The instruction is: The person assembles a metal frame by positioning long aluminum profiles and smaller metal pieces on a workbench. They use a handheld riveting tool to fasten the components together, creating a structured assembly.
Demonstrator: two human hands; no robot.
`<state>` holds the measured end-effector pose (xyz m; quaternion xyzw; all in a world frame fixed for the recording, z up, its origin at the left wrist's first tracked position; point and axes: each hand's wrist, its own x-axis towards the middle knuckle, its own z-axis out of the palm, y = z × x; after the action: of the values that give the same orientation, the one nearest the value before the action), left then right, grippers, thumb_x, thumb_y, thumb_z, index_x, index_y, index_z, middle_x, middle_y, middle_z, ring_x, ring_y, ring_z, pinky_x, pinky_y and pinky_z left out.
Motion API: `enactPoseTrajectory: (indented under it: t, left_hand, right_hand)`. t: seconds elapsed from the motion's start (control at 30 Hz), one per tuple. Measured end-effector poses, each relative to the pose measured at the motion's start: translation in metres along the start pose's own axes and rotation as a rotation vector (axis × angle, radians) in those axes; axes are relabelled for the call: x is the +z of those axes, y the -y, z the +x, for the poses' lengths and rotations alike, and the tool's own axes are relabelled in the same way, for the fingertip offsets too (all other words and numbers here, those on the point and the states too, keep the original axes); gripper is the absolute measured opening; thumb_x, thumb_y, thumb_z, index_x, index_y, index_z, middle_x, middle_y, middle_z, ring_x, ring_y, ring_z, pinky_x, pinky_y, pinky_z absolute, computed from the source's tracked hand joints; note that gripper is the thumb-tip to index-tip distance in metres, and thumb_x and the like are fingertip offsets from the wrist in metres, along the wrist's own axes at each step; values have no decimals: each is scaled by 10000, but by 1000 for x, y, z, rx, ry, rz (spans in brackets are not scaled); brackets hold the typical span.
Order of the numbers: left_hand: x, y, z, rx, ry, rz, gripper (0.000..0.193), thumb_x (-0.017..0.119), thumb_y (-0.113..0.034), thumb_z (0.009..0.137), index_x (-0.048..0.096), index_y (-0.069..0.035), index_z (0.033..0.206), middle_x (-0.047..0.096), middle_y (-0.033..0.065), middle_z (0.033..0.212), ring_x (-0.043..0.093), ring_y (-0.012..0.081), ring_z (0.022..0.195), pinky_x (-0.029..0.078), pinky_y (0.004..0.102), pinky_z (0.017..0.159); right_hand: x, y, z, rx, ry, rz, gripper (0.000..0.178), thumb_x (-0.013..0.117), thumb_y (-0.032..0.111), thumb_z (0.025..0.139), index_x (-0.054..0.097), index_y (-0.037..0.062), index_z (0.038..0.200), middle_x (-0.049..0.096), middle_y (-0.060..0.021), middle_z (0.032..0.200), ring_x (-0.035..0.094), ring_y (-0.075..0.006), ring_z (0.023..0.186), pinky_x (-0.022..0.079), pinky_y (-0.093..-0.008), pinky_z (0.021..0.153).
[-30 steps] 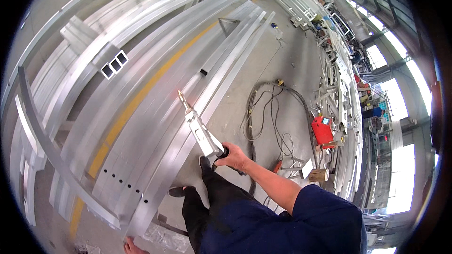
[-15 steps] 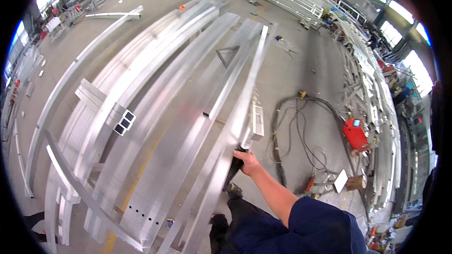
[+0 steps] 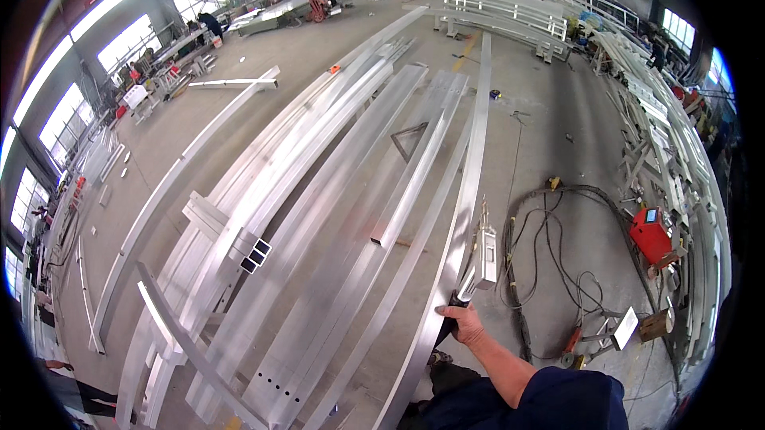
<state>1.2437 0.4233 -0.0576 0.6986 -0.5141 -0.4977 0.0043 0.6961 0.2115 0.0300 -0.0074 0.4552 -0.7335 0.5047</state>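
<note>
My right hand [image 3: 462, 323] is wrapped round the black grip of a welding gun [image 3: 485, 259], which has a silver box-shaped head and a thin pointed tip. The gun points away from me, tip upward in the picture. Close along its left side runs a long shiny metal bar [image 3: 470, 199]; I cannot tell whether the hand touches it. Further left lie wide aluminium beams [image 3: 307, 223], with a triangular frame [image 3: 408, 143] and a square tube [image 3: 414, 183] on them. My left hand is out of view.
Black cables [image 3: 522, 310] loop over the floor to the right, near a red machine [image 3: 655, 237]. An angle grinder [image 3: 570, 346] lies close by. Metal profiles [image 3: 637, 79] are stacked along the right side. Another person [image 3: 72, 390] stands at lower left; a curved bar [image 3: 187, 342] lies across the beams.
My view has shifted, so the beams, cables and red machine sit further right and lower. The right hand still holds the welding gun. More of the person at lower left shows.
</note>
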Motion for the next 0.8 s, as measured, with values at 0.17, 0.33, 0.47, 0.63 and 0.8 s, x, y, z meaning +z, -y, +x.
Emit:
enactPoseTrajectory:
  t: [0.17,0.33,0.47,0.63,0.8]
  left_hand:
    - [51,-90,9,300,-124,159,644,796,-247,719,535,-118,1293,723,110,837,693,241,772,540,434,724]
    - [71,-177,52,476,132,-184,576,808,-242,737,567,-41,1220,693,127,940,660,233,859,524,423,770]
    - [63,-312,57,860,133,-232,624,886,-258,664,578,0,1142,668,148,999,648,217,911,515,371,803]
    - [21,-471,23,1077,38,-188,659,863,-299,681,533,-5,1170,668,153,959,652,227,857,516,380,760]
    - [7,-491,25,1289,-153,-348,536,833,-232,697,550,-3,1090,647,127,898,630,203,794,498,361,707]
  right_hand:
    - [52,80,-16,-242,183,-97,325,756,-84,722,638,28,1004,656,-29,922,647,-165,840,542,-351,750]
    - [112,164,-67,-397,374,-109,390,782,26,730,592,26,1070,657,-46,963,641,-174,890,521,-339,812]
    - [121,184,-101,-509,504,-41,519,831,127,671,546,59,1100,620,-47,973,629,-185,899,514,-338,807]
    - [137,184,-125,-503,454,-83,514,801,68,694,515,63,1120,646,-119,996,644,-225,837,521,-349,718]
    - [90,189,-119,-438,395,-211,490,800,36,681,519,74,1080,651,-159,934,642,-257,748,523,-355,656]
